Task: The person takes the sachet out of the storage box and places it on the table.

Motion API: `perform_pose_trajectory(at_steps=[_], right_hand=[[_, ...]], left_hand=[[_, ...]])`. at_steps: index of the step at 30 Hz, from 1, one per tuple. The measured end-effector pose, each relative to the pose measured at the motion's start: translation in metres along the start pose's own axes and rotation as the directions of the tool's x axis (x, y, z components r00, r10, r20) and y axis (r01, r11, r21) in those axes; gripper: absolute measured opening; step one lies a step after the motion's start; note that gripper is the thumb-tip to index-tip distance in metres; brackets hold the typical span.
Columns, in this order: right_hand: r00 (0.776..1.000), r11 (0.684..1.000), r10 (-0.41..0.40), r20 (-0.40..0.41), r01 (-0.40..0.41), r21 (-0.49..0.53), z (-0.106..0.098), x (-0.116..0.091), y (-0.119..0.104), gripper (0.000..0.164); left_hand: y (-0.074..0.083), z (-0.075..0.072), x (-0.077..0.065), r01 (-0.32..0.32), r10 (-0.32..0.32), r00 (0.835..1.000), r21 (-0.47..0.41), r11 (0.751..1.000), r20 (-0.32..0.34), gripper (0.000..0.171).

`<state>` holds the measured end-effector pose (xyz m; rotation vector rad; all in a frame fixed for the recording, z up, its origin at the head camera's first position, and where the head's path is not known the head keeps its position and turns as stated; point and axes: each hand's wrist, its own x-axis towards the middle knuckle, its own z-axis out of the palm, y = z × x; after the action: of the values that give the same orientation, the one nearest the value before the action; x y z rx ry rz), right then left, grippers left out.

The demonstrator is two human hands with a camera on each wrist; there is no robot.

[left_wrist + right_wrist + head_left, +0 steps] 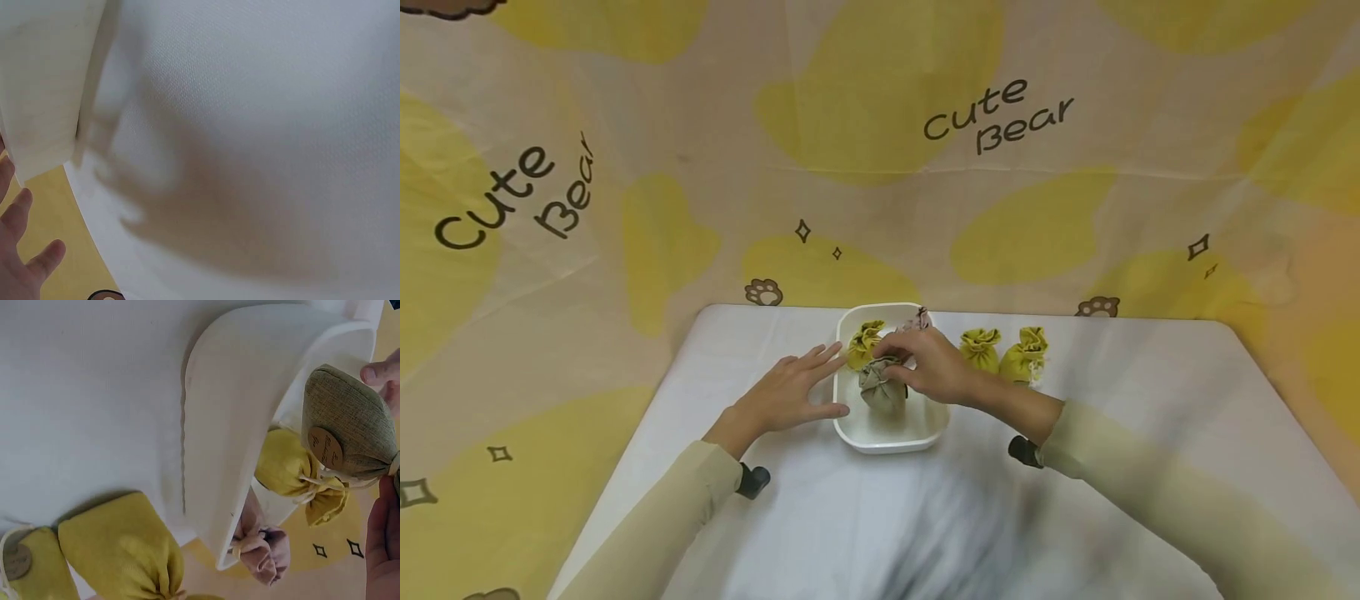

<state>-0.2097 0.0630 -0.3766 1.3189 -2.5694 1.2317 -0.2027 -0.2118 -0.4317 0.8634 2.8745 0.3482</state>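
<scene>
My right hand (934, 367) pinches a grey-green cloth sachet (882, 387) by its gathered neck, over the white tray (891, 444). In the right wrist view a round brown tag hangs on this sachet (350, 419). Inside the tray sit a yellow sachet (863, 346) at the back left and a pink sachet (265, 550), partly hidden behind my right hand in the head view. My left hand (790, 392) is spread at the tray's left rim, fingers straight and thumb apart, holding nothing.
Two more yellow sachets, one nearer the tray (980, 350) and one farther right (1025, 357), stand on the white table (1120, 467). Behind the table hangs a yellow patterned cloth (865, 100). A dark blur crosses the lower middle of the head view.
</scene>
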Motion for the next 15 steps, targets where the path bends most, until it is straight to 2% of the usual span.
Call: perform_pose_trajectory(at_steps=[10,15], right_hand=[[0.998,1.0,-0.009,-0.067,0.007,-0.026,-0.041,-0.01,-0.011,0.023],[0.996,0.998,0.022,-0.086,-0.026,-0.05,-0.057,-0.021,-0.011,0.025]], left_hand=[[0.0,0.0,0.001,0.02,-0.02,1.0,0.004,1.0,0.022,0.089],[0.0,-0.001,0.0,0.018,-0.018,1.0,0.011,1.0,0.02,0.089]])
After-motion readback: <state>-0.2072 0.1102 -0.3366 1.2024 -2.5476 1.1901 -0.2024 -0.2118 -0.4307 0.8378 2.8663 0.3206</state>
